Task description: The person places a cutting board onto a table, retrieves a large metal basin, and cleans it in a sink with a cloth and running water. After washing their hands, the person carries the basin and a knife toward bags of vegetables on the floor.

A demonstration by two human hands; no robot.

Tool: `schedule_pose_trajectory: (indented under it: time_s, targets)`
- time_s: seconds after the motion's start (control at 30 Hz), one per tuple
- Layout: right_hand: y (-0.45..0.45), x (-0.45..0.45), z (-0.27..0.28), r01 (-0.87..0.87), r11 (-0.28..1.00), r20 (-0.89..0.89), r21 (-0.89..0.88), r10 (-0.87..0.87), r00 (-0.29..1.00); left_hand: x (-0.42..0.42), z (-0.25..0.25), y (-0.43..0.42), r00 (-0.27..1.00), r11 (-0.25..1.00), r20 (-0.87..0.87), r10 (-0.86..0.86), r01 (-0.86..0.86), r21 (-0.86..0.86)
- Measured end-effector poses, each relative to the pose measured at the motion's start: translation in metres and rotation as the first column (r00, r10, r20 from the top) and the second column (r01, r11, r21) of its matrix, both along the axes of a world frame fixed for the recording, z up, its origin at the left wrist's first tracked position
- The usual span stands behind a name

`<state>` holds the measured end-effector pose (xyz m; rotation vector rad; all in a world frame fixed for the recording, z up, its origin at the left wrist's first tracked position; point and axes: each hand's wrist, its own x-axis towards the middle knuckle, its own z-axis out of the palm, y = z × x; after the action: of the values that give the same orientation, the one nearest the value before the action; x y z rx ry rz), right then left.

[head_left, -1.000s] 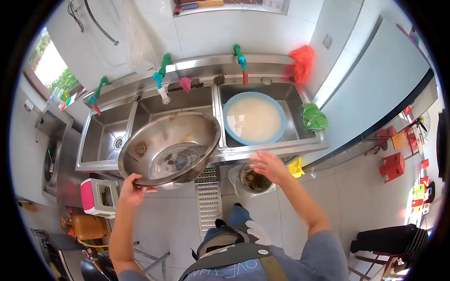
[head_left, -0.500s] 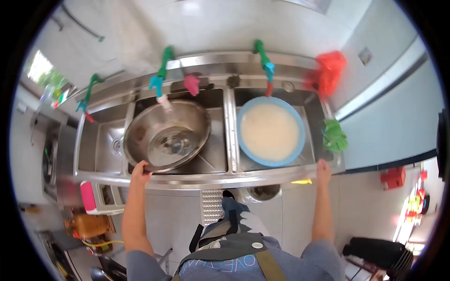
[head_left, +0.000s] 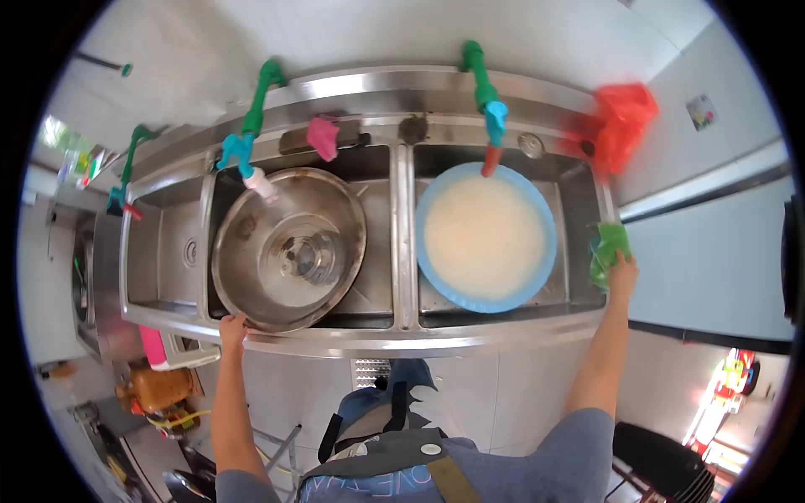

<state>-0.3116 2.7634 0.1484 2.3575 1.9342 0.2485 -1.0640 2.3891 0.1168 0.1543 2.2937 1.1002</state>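
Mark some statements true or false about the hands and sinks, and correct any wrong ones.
1. The right hand is on the green cloth. True.
2. The blue basin holds cloudy liquid. True.
3. The left hand is at the near rim of the steel basin. True.
4. The steel basin sits in the right sink. False: it is in the middle sink.
5. The pink cloth lies inside the blue basin. False: it is at the ledge behind the middle sink.
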Motion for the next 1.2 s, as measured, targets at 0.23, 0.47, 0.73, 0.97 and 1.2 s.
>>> schedule_pose_trajectory:
  time_s: [0.23,0.47,0.73,0.97,1.2]
  targets:
    - [0.032,0.072,-0.011,0.056,0.972,-0.213,0.228,-0.006,0.977,0.021,0.017,0.002,0.94,0.965,-0.308,-0.147,0.068,-0.255]
    - [0.002,-0.08,0.125,0.13,0.74,-0.459,0.66,0.261,0.849,0.021,0.024,-0.031,0.987,0.988,-0.071,0.146,-0.141,0.07]
    - [-0.069,-0.365,0.175,-0.092,0.782,-0.741,0.617,0.616,0.267,0.04,-0.003,-0.183,0.891,0.934,-0.446,0.091,-0.231,-0.271]
    - [-0.139,-0.56,0.104,-0.522,0.852,-0.9,0.045,-0.192,-0.391,0.082,-0.066,-0.358,0.8,0.8,0.06,0.596,-0.586,-0.127]
    - [-0.18,-0.669,0.082,-0.372,0.82,-0.827,0.436,0.528,0.195,0.081,-0.09,-0.48,0.708,0.802,0.379,0.596,-0.498,-0.331]
